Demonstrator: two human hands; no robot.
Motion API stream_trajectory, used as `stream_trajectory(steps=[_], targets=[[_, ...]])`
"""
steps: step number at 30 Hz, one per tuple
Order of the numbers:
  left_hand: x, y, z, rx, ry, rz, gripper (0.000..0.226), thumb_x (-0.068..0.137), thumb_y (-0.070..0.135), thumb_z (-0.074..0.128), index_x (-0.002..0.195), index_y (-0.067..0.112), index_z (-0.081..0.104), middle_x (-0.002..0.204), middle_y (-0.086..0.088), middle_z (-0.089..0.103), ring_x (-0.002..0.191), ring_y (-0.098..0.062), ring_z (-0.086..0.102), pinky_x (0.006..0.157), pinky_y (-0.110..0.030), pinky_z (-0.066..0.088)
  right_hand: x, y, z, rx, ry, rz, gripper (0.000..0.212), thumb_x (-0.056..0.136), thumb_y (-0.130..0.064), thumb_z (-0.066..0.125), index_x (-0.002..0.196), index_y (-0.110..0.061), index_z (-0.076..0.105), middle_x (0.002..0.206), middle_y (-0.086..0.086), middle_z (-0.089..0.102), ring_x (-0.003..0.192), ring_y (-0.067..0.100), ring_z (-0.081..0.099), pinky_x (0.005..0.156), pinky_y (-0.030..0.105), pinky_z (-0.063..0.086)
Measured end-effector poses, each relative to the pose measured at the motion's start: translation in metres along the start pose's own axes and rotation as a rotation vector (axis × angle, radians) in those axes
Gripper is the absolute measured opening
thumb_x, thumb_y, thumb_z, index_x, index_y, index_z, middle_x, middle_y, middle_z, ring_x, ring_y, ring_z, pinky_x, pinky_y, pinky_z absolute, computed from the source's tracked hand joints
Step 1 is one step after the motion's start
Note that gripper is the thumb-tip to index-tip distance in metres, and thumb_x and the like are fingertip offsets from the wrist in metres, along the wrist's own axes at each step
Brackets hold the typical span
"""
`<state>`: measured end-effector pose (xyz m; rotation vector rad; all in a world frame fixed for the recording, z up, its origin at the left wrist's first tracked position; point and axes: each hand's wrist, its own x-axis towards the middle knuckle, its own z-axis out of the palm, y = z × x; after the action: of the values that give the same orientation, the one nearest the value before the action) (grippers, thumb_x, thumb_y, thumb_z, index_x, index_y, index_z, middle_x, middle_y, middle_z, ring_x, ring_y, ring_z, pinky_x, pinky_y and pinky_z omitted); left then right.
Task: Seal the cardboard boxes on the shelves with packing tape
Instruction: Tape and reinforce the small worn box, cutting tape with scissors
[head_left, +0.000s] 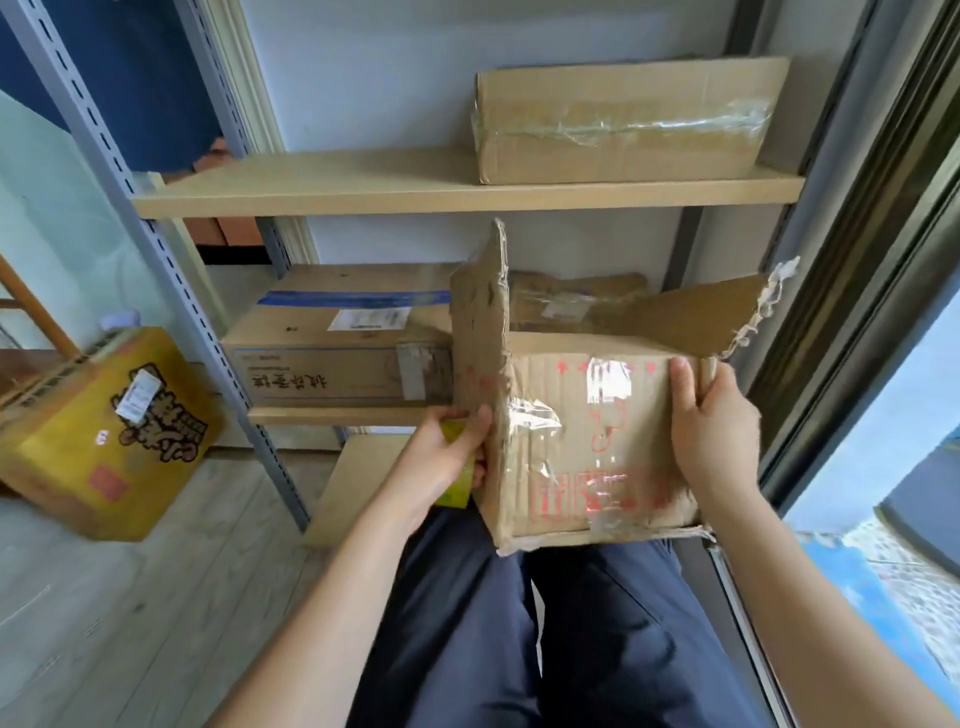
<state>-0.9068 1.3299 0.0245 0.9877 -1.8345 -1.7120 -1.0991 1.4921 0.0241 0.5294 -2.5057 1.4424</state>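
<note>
Grey steel uprights and pale wooden shelves (467, 189) fill the view. On the upper shelf a flat taped box (623, 122) lies sealed; on the one below, a printed carton (337, 358) sits beside a wrapped parcel (571, 301). A yellow carton (104, 436) stands on the floor to the left.

The worn open box (587, 441), the one in hand, is held in front of the lower shelf above the person's lap, with two flaps standing up and ragged old tape on its face. The right hand (717, 431) grips its right edge, fingers curled over the side. The left hand (452, 447) presses the left wall with the thumb while its fingers hold a yellow-green object (457, 483), probably the tape dispenser, though too much of it is hidden to be sure.

To do this well, I would set the box on a firm surface, fold the flaps flat so that their edges meet, then run tape along the seam and down both sides, pressing over the torn patches.
</note>
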Motion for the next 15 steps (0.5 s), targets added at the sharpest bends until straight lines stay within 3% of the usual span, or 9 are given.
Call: stream_trajectory(steps=[3, 6, 8, 10, 11, 13, 15], targets=[[0.002, 0.002, 0.001, -0.003, 0.031, 0.03, 0.034, 0.097, 0.04, 0.057, 0.121, 0.016, 0.05, 0.09, 0.001, 0.064, 0.049, 0.009, 0.059, 0.046, -0.009, 0.046, 0.002, -0.004, -0.015, -0.05, 0.022, -0.041, 0.053, 0.101, -0.05, 0.043, 0.066, -0.01, 0.04, 0.062, 0.007, 0.051, 0.061, 0.027, 0.046, 0.051, 0.033, 0.028], [0.009, 0.014, -0.003, 0.051, 0.024, 0.074, 0.024, 0.1, 0.038, 0.052, 0.119, 0.024, 0.052, 0.095, 0.012, 0.063, 0.068, 0.009, 0.061, 0.057, -0.014, 0.045, 0.011, -0.021, -0.033, -0.161, 0.053, -0.105, 0.057, 0.101, -0.051, 0.042, 0.061, -0.01, 0.04, 0.057, 0.004, 0.045, 0.054, 0.017, 0.038, 0.053, 0.038, 0.021], [0.02, 0.021, -0.003, 0.082, 0.056, 0.095, 0.032, 0.1, 0.042, 0.051, 0.125, 0.022, 0.054, 0.106, 0.009, 0.065, 0.082, -0.001, 0.061, 0.072, -0.023, 0.046, 0.024, -0.03, -0.03, -0.265, 0.048, -0.118, 0.056, 0.101, -0.053, 0.037, 0.07, -0.009, 0.049, 0.063, 0.005, 0.05, 0.058, 0.021, 0.043, 0.056, 0.035, 0.028], [0.032, 0.025, 0.0, 0.093, 0.101, 0.061, 0.041, 0.098, 0.045, 0.053, 0.131, 0.02, 0.052, 0.116, 0.008, 0.06, 0.095, -0.01, 0.058, 0.086, -0.031, 0.044, 0.033, -0.031, -0.015, -0.291, -0.032, -0.097, 0.052, 0.101, -0.053, 0.033, 0.098, -0.006, 0.056, 0.083, 0.012, 0.062, 0.074, 0.033, 0.055, 0.064, 0.036, 0.041], [0.035, 0.026, 0.002, 0.081, 0.118, 0.03, 0.045, 0.097, 0.046, 0.054, 0.132, 0.018, 0.05, 0.119, 0.006, 0.058, 0.099, -0.012, 0.054, 0.087, -0.033, 0.042, 0.034, -0.029, -0.005, -0.239, -0.103, -0.064, 0.05, 0.101, -0.052, 0.035, 0.113, -0.006, 0.052, 0.096, 0.017, 0.064, 0.084, 0.036, 0.059, 0.069, 0.037, 0.044], [0.042, 0.022, 0.001, 0.03, 0.152, -0.005, 0.052, 0.096, 0.048, 0.056, 0.135, 0.016, 0.048, 0.126, 0.001, 0.057, 0.101, -0.014, 0.051, 0.084, -0.034, 0.039, 0.027, -0.024, 0.014, -0.053, -0.19, -0.016, 0.046, 0.101, -0.046, 0.042, 0.125, -0.006, 0.042, 0.112, 0.018, 0.063, 0.098, 0.037, 0.06, 0.073, 0.036, 0.042], [0.041, 0.018, -0.005, 0.048, 0.17, -0.006, 0.053, 0.095, 0.05, 0.056, 0.136, 0.017, 0.047, 0.121, 0.005, 0.057, 0.098, -0.012, 0.052, 0.083, -0.03, 0.041, 0.015, -0.02, 0.023, 0.069, -0.09, -0.058, 0.045, 0.098, -0.04, 0.052, 0.125, -0.006, 0.041, 0.122, 0.014, 0.056, 0.108, 0.033, 0.056, 0.081, 0.035, 0.041]])
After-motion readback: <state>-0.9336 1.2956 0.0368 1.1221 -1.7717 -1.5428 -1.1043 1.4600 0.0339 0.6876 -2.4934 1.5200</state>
